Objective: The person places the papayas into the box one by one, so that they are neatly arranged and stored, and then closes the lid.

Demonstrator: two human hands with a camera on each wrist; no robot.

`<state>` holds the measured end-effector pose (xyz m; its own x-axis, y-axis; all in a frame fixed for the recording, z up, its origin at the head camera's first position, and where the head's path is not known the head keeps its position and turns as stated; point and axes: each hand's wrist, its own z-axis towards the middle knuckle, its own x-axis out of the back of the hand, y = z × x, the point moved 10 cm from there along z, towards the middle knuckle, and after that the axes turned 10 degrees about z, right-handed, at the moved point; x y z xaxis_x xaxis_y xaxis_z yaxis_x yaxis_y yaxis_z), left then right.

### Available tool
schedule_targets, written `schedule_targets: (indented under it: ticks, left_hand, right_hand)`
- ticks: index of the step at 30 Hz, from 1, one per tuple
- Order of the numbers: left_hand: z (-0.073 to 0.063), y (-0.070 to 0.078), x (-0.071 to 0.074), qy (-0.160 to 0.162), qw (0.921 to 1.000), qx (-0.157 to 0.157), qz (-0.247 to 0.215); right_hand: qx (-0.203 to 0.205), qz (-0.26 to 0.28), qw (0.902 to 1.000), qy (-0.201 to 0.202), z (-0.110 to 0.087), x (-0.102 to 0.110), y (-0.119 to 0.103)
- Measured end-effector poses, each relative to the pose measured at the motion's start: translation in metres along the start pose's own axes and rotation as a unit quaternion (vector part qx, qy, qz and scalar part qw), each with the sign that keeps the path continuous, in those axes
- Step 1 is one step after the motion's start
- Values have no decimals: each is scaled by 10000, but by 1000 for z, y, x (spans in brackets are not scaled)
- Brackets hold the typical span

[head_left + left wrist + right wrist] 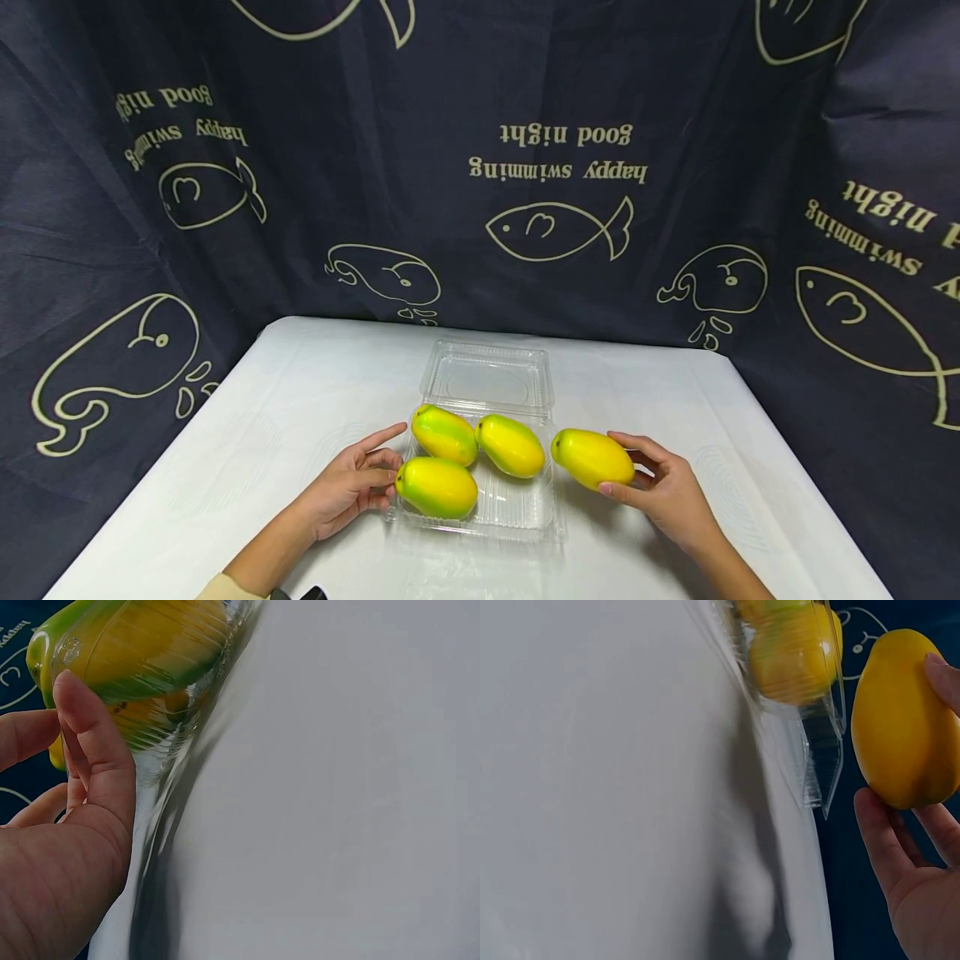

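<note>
My right hand (663, 492) holds a yellow-green mango (592, 458) by its sides, thumb and fingers curved round it, off the right side of a clear plastic clamshell box (510, 508). In the right wrist view this mango (900, 720) appears above the table's level. Three more mangoes lie in the box: one at the back left (444, 435), one at the back right (512, 447) and one at the front left (437, 488). My left hand (352, 483) pinches the box's left rim between thumb and fingers, its index finger stretched out. The left wrist view shows its thumb (94, 742) against the clear wall.
The box's lid (487, 375) lies folded back behind the base. Both rest on a white-covered table (300, 400). Dark cloth (420, 108) printed with fish and whales hangs behind and at both sides. A small black object (311, 593) shows at the bottom edge.
</note>
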<state>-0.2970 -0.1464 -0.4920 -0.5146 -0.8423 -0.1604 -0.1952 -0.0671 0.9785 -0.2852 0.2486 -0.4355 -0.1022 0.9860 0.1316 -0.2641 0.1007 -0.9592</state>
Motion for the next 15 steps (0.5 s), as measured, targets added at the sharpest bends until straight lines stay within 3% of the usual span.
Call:
schedule_targets:
  ticks: [15]
  left_hand:
    - [-1, -1, 1, 12, 10000, 16, -4]
  right_hand:
    - [127, -78, 9999, -45, -4, -9, -7]
